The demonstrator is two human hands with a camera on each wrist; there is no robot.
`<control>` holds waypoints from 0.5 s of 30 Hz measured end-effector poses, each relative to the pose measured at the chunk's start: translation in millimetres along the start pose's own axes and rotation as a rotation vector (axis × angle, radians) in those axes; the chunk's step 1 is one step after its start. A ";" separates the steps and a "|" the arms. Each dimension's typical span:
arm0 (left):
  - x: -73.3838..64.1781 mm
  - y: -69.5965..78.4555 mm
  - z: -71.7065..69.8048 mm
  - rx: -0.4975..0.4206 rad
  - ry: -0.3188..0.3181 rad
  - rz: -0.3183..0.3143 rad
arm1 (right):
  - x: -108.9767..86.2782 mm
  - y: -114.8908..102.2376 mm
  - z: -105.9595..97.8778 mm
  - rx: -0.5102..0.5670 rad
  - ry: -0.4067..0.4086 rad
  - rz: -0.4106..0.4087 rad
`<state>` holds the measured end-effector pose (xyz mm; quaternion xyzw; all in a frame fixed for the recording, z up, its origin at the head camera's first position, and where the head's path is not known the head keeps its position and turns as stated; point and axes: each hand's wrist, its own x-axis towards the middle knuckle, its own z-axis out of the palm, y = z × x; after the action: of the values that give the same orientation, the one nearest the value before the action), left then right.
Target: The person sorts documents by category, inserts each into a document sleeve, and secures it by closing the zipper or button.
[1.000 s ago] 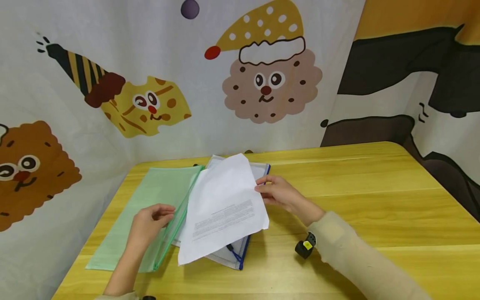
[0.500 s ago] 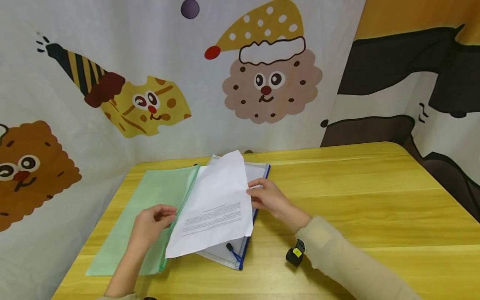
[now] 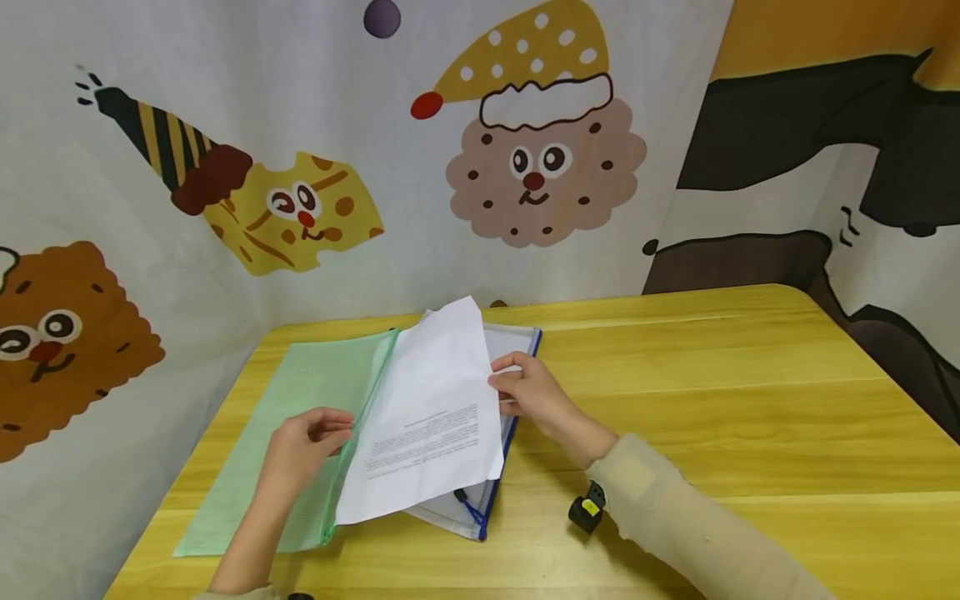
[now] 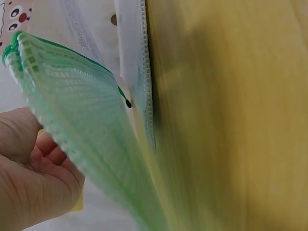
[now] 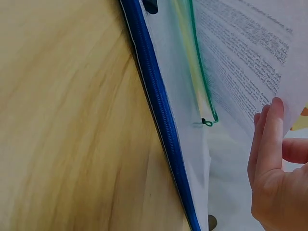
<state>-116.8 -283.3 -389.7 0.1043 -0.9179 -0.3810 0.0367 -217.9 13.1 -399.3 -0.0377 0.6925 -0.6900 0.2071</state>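
Observation:
In the head view my left hand (image 3: 300,446) pinches the open edge of a green mesh zip pouch (image 3: 296,383), lifting its upper layer. The pouch (image 4: 72,96) spreads in front of that hand in the left wrist view, partly hiding the fingers. A white printed sheet of paper (image 3: 423,400) slants beside the pouch's opening, its left edge at the green zip; whether it is inside, I cannot tell. My right hand (image 3: 536,396) holds the sheet's right edge between thumb and fingers. In the right wrist view the fingers (image 5: 272,139) lie along the back of the paper (image 5: 240,48).
Under the paper lies a clear zip pouch with a blue zipper (image 3: 491,508) and a blue pull cord. The wooden table (image 3: 712,400) extends right. A printed curtain (image 3: 420,275) hangs behind it. A black wrist device (image 3: 587,510) sits by the right sleeve.
My right hand has moved the paper leftward, bringing its left edge to the green pouch's opening. My left hand stays nearly in place on the pouch.

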 end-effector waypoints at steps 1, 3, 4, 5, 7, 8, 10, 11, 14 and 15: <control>-0.1 0.4 0.1 0.001 -0.001 0.001 | -0.5 0.0 0.5 -0.003 0.002 -0.002; 0.4 1.1 1.3 -0.001 -0.002 0.003 | -1.0 0.4 2.5 -0.006 0.004 -0.001; 0.6 1.8 1.8 -0.006 -0.002 0.004 | -1.2 0.8 4.0 -0.007 0.003 -0.002; 0.8 2.1 2.4 -0.010 -0.004 0.008 | -1.0 1.2 5.6 -0.007 0.002 -0.001; 1.1 3.2 3.1 -0.017 -0.008 0.012 | -2.5 1.0 8.3 -0.008 0.000 -0.006; 1.4 3.5 3.4 -0.019 -0.009 0.012 | -3.0 1.0 9.5 -0.008 -0.001 -0.008; 1.6 4.2 3.9 -0.021 -0.011 0.012 | -3.8 0.9 12.1 -0.004 -0.001 -0.011; 1.8 4.4 4.2 -0.019 -0.011 0.012 | -3.9 1.0 13.4 -0.002 0.001 -0.012; 2.3 4.9 4.8 -0.013 -0.008 0.012 | -3.8 1.2 17.8 0.008 -0.004 -0.011; 2.3 5.3 5.0 -0.010 -0.008 0.014 | -3.8 1.2 19.4 0.013 -0.008 -0.007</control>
<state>-120.7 -276.7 -389.5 0.0963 -0.9167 -0.3860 0.0364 -207.6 -3.9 -398.8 -0.0416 0.6871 -0.6951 0.2074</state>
